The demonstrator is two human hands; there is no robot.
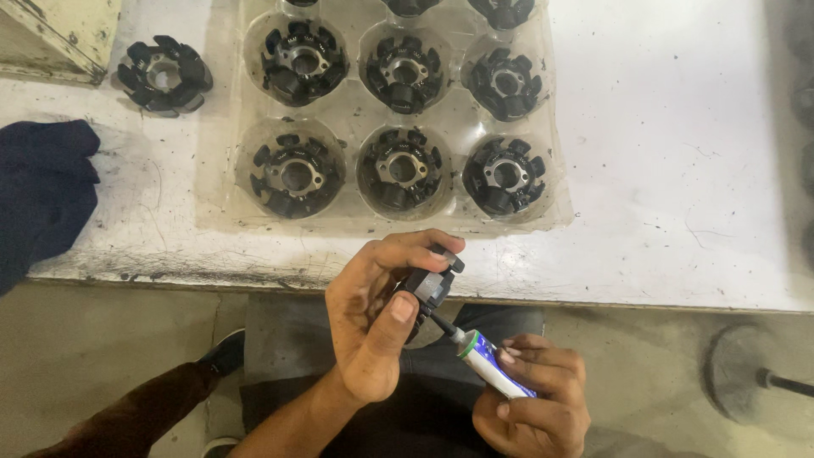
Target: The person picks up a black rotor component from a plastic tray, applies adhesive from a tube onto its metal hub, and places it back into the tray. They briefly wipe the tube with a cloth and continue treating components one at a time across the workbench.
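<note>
Black part (431, 284) inside left grip (373, 318)

- A single view is given, taken from a camera worn on the person's head.
- The scene is looked down on steeply, almost straight from above, over the near edge of the white table (661, 153).
- The upper two thirds of the frame are filled by the table top; the lower third is taken by the lap, legs and grey floor (85, 356) below.
- The hands are seen close, low in the centre, just under the table edge.
- The clear tray (356, 110) is cut off by the top border.
- No second view is supplied, so nothing is shared.
</note>
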